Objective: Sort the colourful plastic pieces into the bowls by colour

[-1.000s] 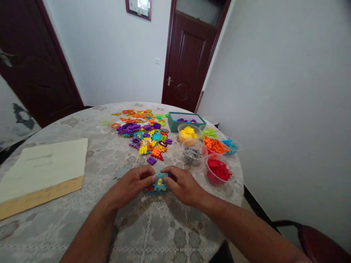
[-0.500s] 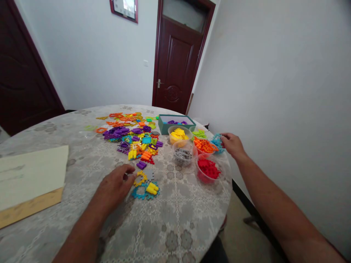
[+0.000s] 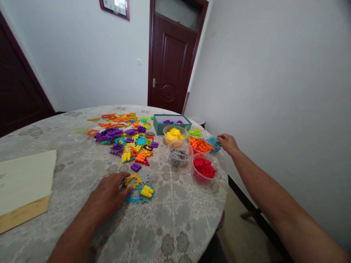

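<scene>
My left hand (image 3: 111,191) rests low over the table, thumb and forefinger apart around the left edge of a yellow gear piece (image 3: 133,180). Below that gear lie blue gear pieces (image 3: 134,196), one carrying a yellow double-tube connector (image 3: 147,191). A grey gear piece (image 3: 145,178) shows partly behind the yellow one. At the table's right edge, my right hand (image 3: 229,143) has its fingers drawn together at the far side of a clear bowl of blue pieces (image 3: 214,143). Whether they grip the rim or a piece is hidden.
Clear bowls hold red pieces (image 3: 204,168), grey pieces (image 3: 178,154), orange pieces (image 3: 201,144), yellow pieces (image 3: 174,134) and green pieces (image 3: 195,133). Behind them stands a teal box (image 3: 172,128). A mixed pile (image 3: 109,134) spreads left of them. A pale board (image 3: 26,182) lies at left.
The view has turned slightly right. My left thumb and forefinger have spread around the yellow gear's edge. My right hand stays at the blue pieces, which sit slightly lower.
</scene>
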A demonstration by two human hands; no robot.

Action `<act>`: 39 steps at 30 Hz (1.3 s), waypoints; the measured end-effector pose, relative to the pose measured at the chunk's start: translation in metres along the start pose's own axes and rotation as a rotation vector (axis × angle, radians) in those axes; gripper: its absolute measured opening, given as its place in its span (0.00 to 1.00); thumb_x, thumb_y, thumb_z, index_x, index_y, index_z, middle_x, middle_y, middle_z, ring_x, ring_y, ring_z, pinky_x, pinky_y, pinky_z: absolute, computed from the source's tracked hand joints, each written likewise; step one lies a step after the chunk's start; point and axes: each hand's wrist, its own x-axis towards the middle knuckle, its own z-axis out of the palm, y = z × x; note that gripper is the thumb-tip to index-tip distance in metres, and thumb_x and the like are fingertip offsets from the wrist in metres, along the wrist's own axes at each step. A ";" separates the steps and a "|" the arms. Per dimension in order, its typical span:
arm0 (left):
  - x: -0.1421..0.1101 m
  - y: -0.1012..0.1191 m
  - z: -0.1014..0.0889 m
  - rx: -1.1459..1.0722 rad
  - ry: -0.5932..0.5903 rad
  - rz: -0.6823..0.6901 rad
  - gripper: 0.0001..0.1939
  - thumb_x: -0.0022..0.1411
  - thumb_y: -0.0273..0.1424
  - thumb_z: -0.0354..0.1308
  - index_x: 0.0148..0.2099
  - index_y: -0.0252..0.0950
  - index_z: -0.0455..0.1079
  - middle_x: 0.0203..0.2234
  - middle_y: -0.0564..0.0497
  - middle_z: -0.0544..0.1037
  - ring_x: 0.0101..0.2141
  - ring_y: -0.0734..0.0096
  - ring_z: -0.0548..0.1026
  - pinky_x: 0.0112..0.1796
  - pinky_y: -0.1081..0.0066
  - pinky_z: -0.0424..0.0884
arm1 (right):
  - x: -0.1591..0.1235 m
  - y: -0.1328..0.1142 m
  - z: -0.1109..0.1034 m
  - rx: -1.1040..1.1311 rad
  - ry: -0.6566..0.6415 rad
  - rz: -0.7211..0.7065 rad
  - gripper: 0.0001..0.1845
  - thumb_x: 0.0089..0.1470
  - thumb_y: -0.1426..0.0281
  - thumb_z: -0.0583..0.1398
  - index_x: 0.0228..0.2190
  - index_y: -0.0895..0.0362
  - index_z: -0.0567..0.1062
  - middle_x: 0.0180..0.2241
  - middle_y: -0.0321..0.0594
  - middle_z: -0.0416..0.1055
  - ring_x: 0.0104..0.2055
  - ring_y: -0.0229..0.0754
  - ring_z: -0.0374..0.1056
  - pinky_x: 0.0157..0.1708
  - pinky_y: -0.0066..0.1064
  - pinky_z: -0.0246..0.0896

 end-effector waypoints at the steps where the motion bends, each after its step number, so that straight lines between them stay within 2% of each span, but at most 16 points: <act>1: 0.000 0.000 0.001 0.005 -0.004 0.001 0.29 0.61 0.47 0.54 0.58 0.37 0.74 0.55 0.39 0.78 0.56 0.46 0.74 0.60 0.54 0.65 | -0.001 -0.002 -0.001 -0.003 0.015 -0.009 0.17 0.50 0.67 0.60 0.39 0.59 0.84 0.36 0.47 0.82 0.36 0.45 0.76 0.37 0.32 0.71; 6: -0.001 -0.004 0.007 0.026 0.018 0.003 0.26 0.61 0.41 0.56 0.58 0.36 0.74 0.55 0.40 0.77 0.55 0.49 0.74 0.59 0.56 0.66 | -0.026 -0.022 -0.006 0.024 0.074 -0.062 0.21 0.52 0.66 0.56 0.42 0.61 0.83 0.38 0.48 0.82 0.37 0.45 0.77 0.37 0.33 0.72; 8: -0.004 -0.002 0.006 0.031 0.032 0.009 0.24 0.61 0.38 0.57 0.58 0.37 0.74 0.54 0.40 0.78 0.54 0.50 0.75 0.58 0.56 0.66 | -0.051 -0.040 -0.005 0.068 0.079 -0.097 0.22 0.54 0.64 0.56 0.44 0.61 0.82 0.38 0.48 0.82 0.36 0.45 0.76 0.35 0.33 0.72; 11: -0.010 0.005 0.003 0.017 0.009 0.054 0.22 0.61 0.36 0.58 0.56 0.36 0.75 0.50 0.39 0.78 0.52 0.51 0.75 0.56 0.59 0.68 | -0.109 -0.078 0.001 0.161 0.036 -0.204 0.20 0.58 0.61 0.58 0.45 0.59 0.82 0.36 0.45 0.81 0.33 0.43 0.75 0.33 0.32 0.72; 13: -0.012 0.010 0.000 0.013 -0.003 0.045 0.21 0.61 0.34 0.59 0.55 0.35 0.75 0.50 0.39 0.77 0.52 0.51 0.74 0.55 0.59 0.68 | -0.155 -0.108 0.008 0.185 -0.097 -0.309 0.19 0.61 0.60 0.59 0.46 0.57 0.81 0.35 0.44 0.80 0.33 0.43 0.75 0.34 0.34 0.72; 15: -0.014 0.012 -0.002 0.010 -0.003 0.029 0.18 0.60 0.34 0.61 0.53 0.37 0.75 0.49 0.40 0.76 0.51 0.51 0.74 0.55 0.58 0.67 | -0.200 -0.136 0.018 0.160 -0.353 -0.511 0.16 0.64 0.62 0.58 0.46 0.54 0.81 0.41 0.45 0.80 0.39 0.45 0.76 0.40 0.36 0.72; 17: -0.015 0.013 -0.002 -0.002 -0.002 0.025 0.18 0.59 0.34 0.62 0.52 0.38 0.75 0.49 0.41 0.76 0.52 0.52 0.73 0.55 0.58 0.67 | -0.238 -0.161 0.035 0.127 -0.622 -0.706 0.17 0.65 0.64 0.58 0.53 0.52 0.78 0.49 0.45 0.78 0.44 0.45 0.75 0.45 0.38 0.72; 18: -0.016 0.014 -0.002 -0.009 -0.002 0.024 0.18 0.59 0.34 0.63 0.52 0.38 0.74 0.49 0.41 0.75 0.52 0.52 0.73 0.54 0.58 0.67 | -0.253 -0.171 0.046 0.106 -0.709 -0.763 0.19 0.65 0.65 0.58 0.55 0.52 0.75 0.51 0.46 0.76 0.46 0.46 0.74 0.48 0.39 0.71; 20: -0.018 0.014 -0.002 -0.016 0.001 0.026 0.18 0.59 0.34 0.63 0.51 0.38 0.72 0.49 0.41 0.75 0.51 0.52 0.73 0.53 0.58 0.68 | -0.274 -0.185 0.070 0.031 -0.803 -0.815 0.23 0.65 0.65 0.60 0.60 0.53 0.71 0.55 0.49 0.73 0.51 0.49 0.73 0.53 0.42 0.69; 23: -0.018 0.014 -0.002 -0.030 0.006 0.026 0.16 0.59 0.32 0.61 0.50 0.38 0.70 0.47 0.41 0.76 0.48 0.53 0.74 0.50 0.59 0.68 | -0.289 -0.192 0.104 -0.103 -0.830 -0.809 0.28 0.63 0.63 0.63 0.62 0.55 0.69 0.55 0.52 0.72 0.55 0.53 0.70 0.55 0.44 0.66; 25: -0.018 0.014 -0.002 -0.063 0.011 0.021 0.16 0.60 0.30 0.60 0.51 0.39 0.70 0.46 0.42 0.77 0.47 0.54 0.74 0.48 0.60 0.69 | -0.291 -0.188 0.121 -0.094 -0.826 -0.803 0.24 0.63 0.64 0.62 0.59 0.55 0.72 0.52 0.51 0.72 0.52 0.52 0.71 0.53 0.43 0.66; 27: -0.017 0.014 -0.002 -0.104 0.033 0.012 0.17 0.60 0.28 0.59 0.53 0.39 0.69 0.46 0.42 0.77 0.46 0.55 0.75 0.46 0.61 0.69 | -0.290 -0.180 0.133 0.008 -0.810 -0.808 0.18 0.64 0.66 0.61 0.54 0.55 0.75 0.47 0.47 0.73 0.50 0.49 0.71 0.51 0.40 0.65; 30: -0.017 0.017 -0.004 -0.175 0.094 0.008 0.23 0.60 0.24 0.56 0.58 0.40 0.67 0.48 0.43 0.77 0.44 0.59 0.76 0.45 0.63 0.70 | -0.286 -0.168 0.143 0.204 -0.730 -0.748 0.13 0.63 0.67 0.62 0.48 0.54 0.77 0.42 0.43 0.74 0.44 0.45 0.70 0.46 0.36 0.65; 34: -0.017 0.025 -0.006 -0.320 0.125 0.028 0.29 0.59 0.21 0.53 0.62 0.41 0.66 0.48 0.45 0.78 0.41 0.64 0.77 0.44 0.65 0.71 | -0.284 -0.162 0.149 0.347 -0.605 -0.529 0.14 0.59 0.65 0.65 0.47 0.53 0.78 0.39 0.39 0.73 0.36 0.42 0.68 0.38 0.33 0.64; 39: -0.017 0.034 -0.009 -0.523 0.039 0.071 0.28 0.58 0.22 0.53 0.60 0.42 0.69 0.42 0.50 0.79 0.34 0.69 0.75 0.38 0.69 0.71 | -0.285 -0.161 0.158 0.515 -0.653 -0.323 0.17 0.57 0.62 0.65 0.47 0.53 0.76 0.37 0.36 0.74 0.37 0.43 0.69 0.35 0.31 0.64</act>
